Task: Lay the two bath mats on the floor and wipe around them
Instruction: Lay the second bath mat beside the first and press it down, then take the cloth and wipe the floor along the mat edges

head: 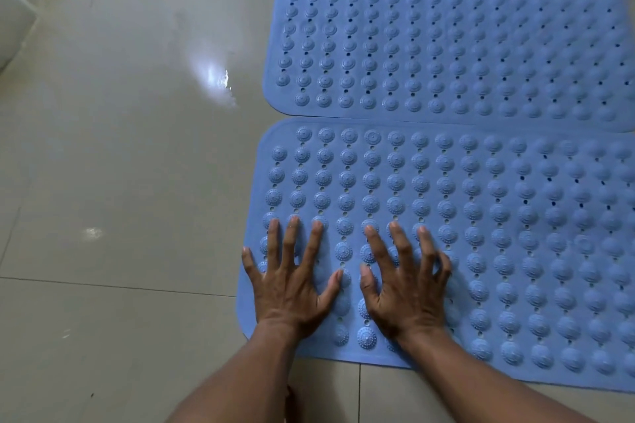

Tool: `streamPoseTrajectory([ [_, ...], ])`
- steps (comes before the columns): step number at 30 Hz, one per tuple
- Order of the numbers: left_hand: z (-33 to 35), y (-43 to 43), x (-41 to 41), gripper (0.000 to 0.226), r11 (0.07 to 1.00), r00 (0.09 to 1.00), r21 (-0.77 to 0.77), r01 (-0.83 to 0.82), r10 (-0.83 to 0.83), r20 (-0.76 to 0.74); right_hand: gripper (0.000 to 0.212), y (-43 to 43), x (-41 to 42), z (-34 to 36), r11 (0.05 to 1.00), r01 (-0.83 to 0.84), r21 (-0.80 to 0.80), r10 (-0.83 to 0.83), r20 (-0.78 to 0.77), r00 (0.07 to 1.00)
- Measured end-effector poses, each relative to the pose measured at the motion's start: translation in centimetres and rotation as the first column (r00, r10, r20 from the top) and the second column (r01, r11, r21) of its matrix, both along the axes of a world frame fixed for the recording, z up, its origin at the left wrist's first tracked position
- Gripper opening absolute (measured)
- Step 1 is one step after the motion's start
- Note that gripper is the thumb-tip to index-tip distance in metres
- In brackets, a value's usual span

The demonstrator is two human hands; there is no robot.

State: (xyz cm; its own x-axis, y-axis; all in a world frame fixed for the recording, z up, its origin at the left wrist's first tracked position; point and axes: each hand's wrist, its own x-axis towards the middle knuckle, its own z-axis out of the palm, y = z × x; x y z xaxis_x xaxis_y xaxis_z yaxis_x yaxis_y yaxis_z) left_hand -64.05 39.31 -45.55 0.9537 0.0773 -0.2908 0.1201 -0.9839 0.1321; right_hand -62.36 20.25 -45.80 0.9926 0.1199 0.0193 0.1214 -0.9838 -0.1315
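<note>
At the far left edge of the view, a white fixture [13, 10] stands on the tiled floor [120, 165]. A bright, wet-looking glare [214, 79] lies on the tiles nearer the middle.

The left hand [292, 288] lies flat with its fingers straight and spread. It presses on the left end of the near bath mat [481, 251], with the little finger at the mat's left short edge. Just beside it, the right hand [405, 292] presses the same mat, open and splayed too. Neither hand grips anything.

The near bath mat is blue and studded, and lies flat on the floor. Its long axis runs left to right, and its right end passes out of view. The far bath mat [446, 38] lies parallel beyond it, pointing the same way. Their long edges run just beside each other, but whether they touch cannot be told.
</note>
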Motion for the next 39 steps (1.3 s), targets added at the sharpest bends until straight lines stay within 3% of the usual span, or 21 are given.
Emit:
streamPoseTrajectory([
  [11,2.1,0.1,1.0,0.080,0.999,0.979,0.014,0.031,-0.028,-0.204,0.064,-0.5,0.5,0.3,0.999,-0.016,0.033,0.018,-0.062,0.998],
  [19,3.7,-2.4,-1.3,0.078,1.000,0.960,-0.007,-0.015,0.012,-0.279,0.074,-3.1,-2.0,0.1,0.979,-0.196,0.051,0.202,-0.158,0.966],
  [24,5.9,-5.5,-3.4,0.075,0.995,0.945,0.097,-0.016,0.046,-0.325,0.045,-7.1,-2.3,2.1,0.911,-0.390,0.131,0.404,-0.100,0.909],
  [25,7.0,-6.1,-2.6,0.066,0.992,0.947,0.123,0.001,0.038,-0.319,0.037,-7.4,-1.8,3.4,0.912,-0.395,0.108,0.407,-0.135,0.903],
  [27,9.4,-6.8,-0.1,0.044,0.992,0.950,0.110,0.058,-0.021,-0.311,0.040,-7.5,0.6,6.9,0.917,-0.395,0.052,0.394,-0.267,0.880],
  [30,14.4,-7.5,5.6,0.037,0.992,0.950,-0.010,0.124,-0.122,-0.289,0.039,-8.1,6.8,13.3,0.943,-0.330,-0.032,0.290,-0.401,0.869],
  [35,27.4,-9.4,18.4,0.046,0.977,0.977,0.012,0.212,-0.211,-0.035,0.028,-11.0,19.2,28.4,0.975,-0.213,-0.062,0.195,-0.211,0.958],
  [39,40.2,-10.7,27.3,0.056,0.971,0.941,0.026,0.238,-0.237,0.240,0.034,-13.5,25.5,42.2,0.991,-0.133,-0.029,0.133,0.019,0.991],
])
